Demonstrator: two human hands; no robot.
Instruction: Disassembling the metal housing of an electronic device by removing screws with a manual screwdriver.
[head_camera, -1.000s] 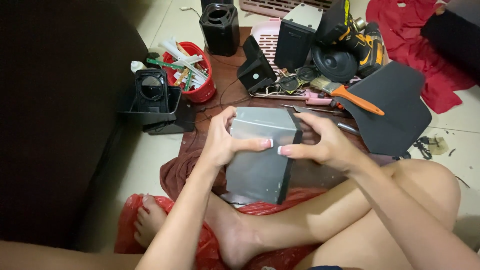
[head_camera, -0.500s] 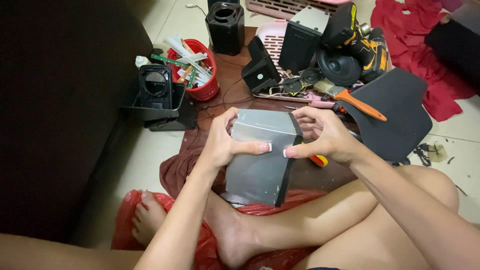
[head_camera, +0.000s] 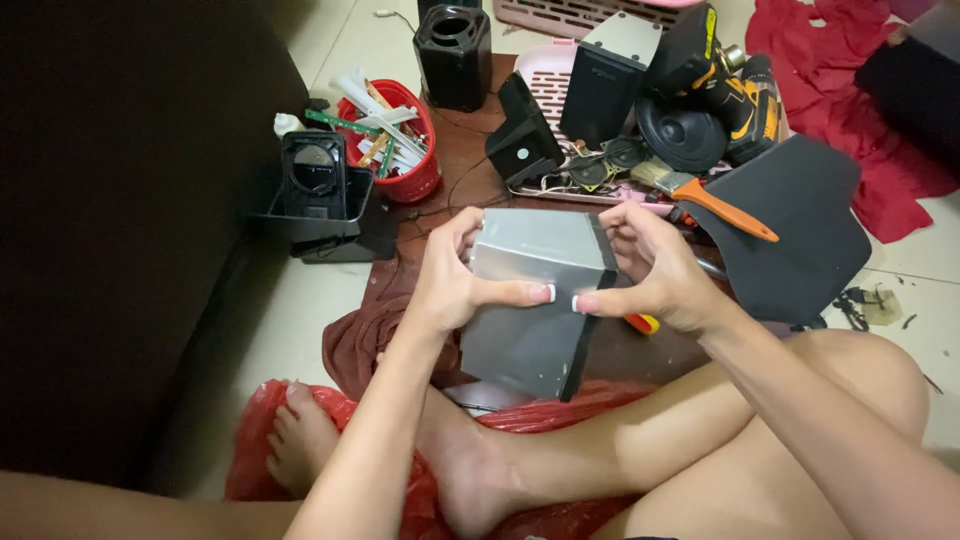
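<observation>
Hands are clasped on a grey metal box (head_camera: 535, 300), which is held upright over the crossed legs: the left hand (head_camera: 450, 285) is wrapped round its left edge, the right hand (head_camera: 655, 270) round its right, and the two thumbs nearly meet on the front face. Compared with a second ago, the grip is little changed; the box is kept in the same two-handed hold and only the view has drifted slightly, so the handling appears paused on inspection rather than advanced. Beneath the wrists, a red plastic bag (head_camera: 560, 400) and a brown cloth (head_camera: 365, 335) are spread under the feet. Just past the right hand, a paintbrush with an orange handle (head_camera: 715, 205) and a black panel (head_camera: 800, 235) are laid. Beyond the left hand, a black speaker housing (head_camera: 315, 190) and a red basket of scraps (head_camera: 395, 140) are set. Farther off, another black speaker shell (head_camera: 455, 55), a pink tray (head_camera: 550, 85), a yellow-and-black drill (head_camera: 735, 90) and a red cloth (head_camera: 850, 70) are crowded together, leaving little free floor ahead of the hands.
</observation>
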